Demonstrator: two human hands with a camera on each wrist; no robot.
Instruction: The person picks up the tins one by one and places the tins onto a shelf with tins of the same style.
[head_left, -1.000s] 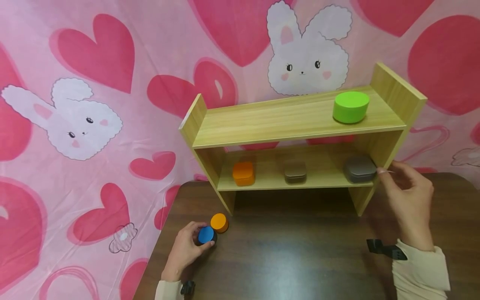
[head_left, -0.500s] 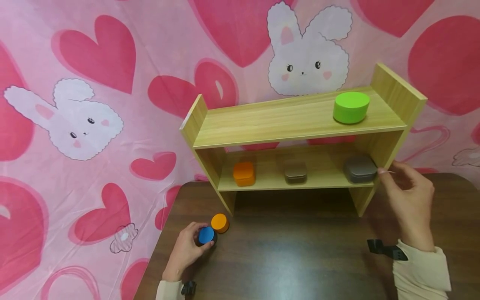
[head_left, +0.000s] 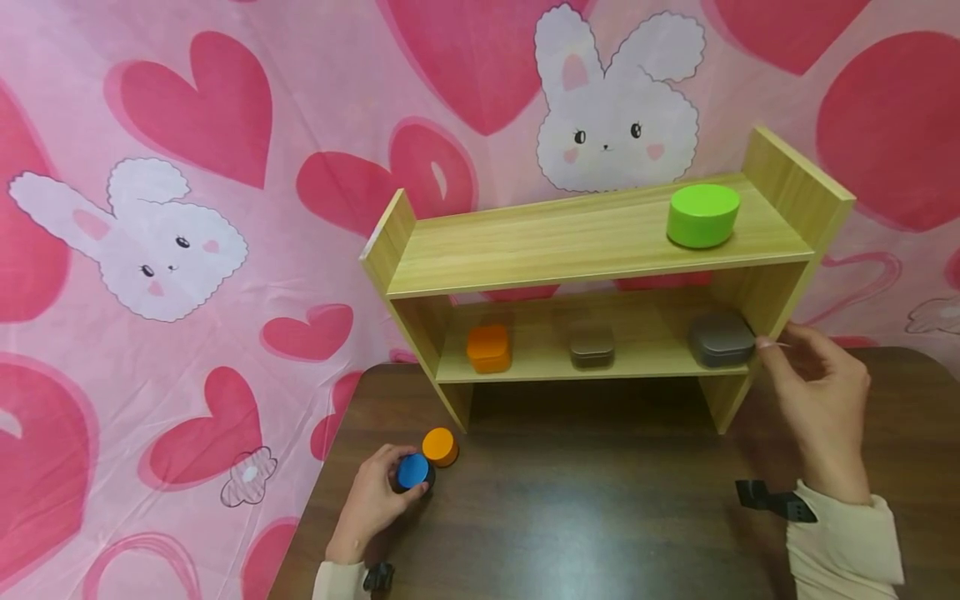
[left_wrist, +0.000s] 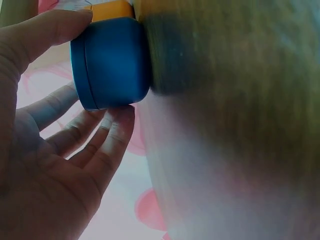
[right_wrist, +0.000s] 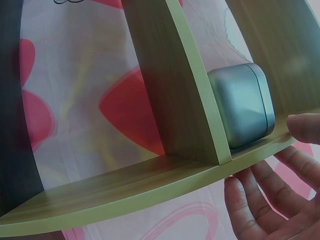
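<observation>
In the head view my left hand point(head_left: 372, 492) holds a round blue tin point(head_left: 413, 472) on the table, thumb on one side and fingers on the other. The left wrist view shows the blue tin point(left_wrist: 112, 62) lidded, its base right at the tabletop. A round orange tin point(head_left: 440, 447) stands close beside it. My right hand point(head_left: 825, 400) grips the right side panel of a small wooden shelf point(head_left: 592, 242), thumb at the front edge, fingers along the outer face. Just inside that panel sits a grey rounded-square tin point(right_wrist: 242, 107) on the lower board.
An orange square tin point(head_left: 488, 348) and a small grey-brown tin point(head_left: 592, 346) share the lower board. A bright green oval tin point(head_left: 702, 217) stands on the top board. Behind the dark wooden table point(head_left: 570, 500) hangs a pink cloth point(head_left: 285, 242) with hearts and rabbits.
</observation>
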